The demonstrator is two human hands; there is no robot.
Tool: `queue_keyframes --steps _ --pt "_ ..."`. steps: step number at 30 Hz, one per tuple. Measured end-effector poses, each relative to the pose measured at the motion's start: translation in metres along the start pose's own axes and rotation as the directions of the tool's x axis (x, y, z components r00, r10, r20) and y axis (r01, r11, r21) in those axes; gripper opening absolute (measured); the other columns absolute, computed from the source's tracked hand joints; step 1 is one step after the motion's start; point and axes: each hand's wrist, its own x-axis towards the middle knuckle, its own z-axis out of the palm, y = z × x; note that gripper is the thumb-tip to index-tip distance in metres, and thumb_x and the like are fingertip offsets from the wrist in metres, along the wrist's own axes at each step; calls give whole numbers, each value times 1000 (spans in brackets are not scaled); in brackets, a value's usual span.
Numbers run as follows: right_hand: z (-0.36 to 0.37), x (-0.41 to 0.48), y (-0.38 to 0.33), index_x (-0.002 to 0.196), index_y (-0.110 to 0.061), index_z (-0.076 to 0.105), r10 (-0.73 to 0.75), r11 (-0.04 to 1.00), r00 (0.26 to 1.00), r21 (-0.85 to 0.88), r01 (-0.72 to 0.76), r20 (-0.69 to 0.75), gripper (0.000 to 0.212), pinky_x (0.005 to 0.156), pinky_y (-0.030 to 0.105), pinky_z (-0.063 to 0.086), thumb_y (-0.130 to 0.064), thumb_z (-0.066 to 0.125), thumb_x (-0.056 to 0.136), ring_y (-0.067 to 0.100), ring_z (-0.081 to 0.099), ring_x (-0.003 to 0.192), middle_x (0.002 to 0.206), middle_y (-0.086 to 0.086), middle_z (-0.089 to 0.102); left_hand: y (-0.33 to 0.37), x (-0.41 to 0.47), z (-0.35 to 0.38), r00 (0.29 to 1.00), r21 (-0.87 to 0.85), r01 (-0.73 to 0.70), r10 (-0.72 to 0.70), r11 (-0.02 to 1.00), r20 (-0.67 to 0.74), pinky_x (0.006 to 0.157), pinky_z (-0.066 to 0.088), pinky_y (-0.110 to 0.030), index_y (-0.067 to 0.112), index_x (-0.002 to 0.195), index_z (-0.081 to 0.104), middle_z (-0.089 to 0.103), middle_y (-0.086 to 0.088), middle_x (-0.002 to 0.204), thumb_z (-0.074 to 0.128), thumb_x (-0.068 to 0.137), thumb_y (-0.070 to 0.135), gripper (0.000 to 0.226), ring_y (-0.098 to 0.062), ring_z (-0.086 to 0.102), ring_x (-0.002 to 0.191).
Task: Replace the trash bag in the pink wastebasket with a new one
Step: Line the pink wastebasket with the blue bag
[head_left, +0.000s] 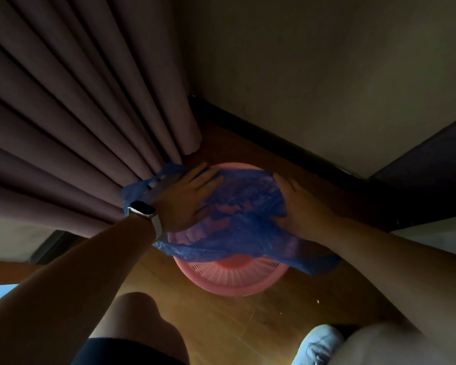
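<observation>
A pink wastebasket (232, 277) with a perforated wall stands on the wooden floor in a dim corner. A blue trash bag (242, 214) lies spread over its mouth, its handles hanging over the left rim and its lower edge draping over the front. My left hand (187, 198), with a watch on the wrist, lies flat on the bag at the left rim, fingers spread. My right hand (300, 204) presses on the bag at the right rim, its fingers partly under the plastic. Whether either hand pinches the bag cannot be told.
Dark pleated curtains (77, 127) hang to the left, touching the basket's far left side. A wall with a dark baseboard (274, 138) runs behind. My knee (140, 320) and a light shoe (316, 343) are at the bottom.
</observation>
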Motion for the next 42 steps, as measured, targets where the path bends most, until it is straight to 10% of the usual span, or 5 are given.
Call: queue_keyframes --steps 8,16,23,37,42 --pt "-7 -16 10 138 -33 30 70 954 995 288 -86 68 71 75 36 51 -42 71 80 15 62 90 101 -11 59 15 24 -11 919 -393 342 -391 853 -49 103 26 -25 24 151 29 32 0 156 53 95 43 63 -19 35 138" --pt "-3 -3 19 117 -30 44 51 971 998 230 -59 42 48 65 36 54 -46 69 79 8 63 77 92 -7 64 -5 21 12 821 -720 454 -560 525 109 69 45 -29 16 92 65 64 -2 83 67 89 35 19 -21 61 82" --pt "-3 -34 24 119 -16 53 -159 984 956 36 173 -248 42 88 39 48 -37 64 84 20 53 105 120 4 50 17 -30 6 950 -268 43 -123 962 -288 101 44 -42 11 129 56 50 -16 139 53 79 51 65 -31 52 123" --pt "1 -81 -24 138 -27 43 -401 898 894 -105 426 202 64 97 32 44 -61 56 85 14 50 118 134 -5 52 53 -110 12 992 -45 -118 120 992 38 98 49 -41 23 116 68 67 0 118 44 83 76 66 -21 64 107" --pt "20 -92 -26 99 -29 54 -548 756 793 -250 606 265 30 81 30 43 -55 58 85 14 54 99 101 -8 54 61 -106 10 987 119 -162 159 980 30 94 50 -44 30 97 72 71 9 94 37 82 74 59 -18 66 90"
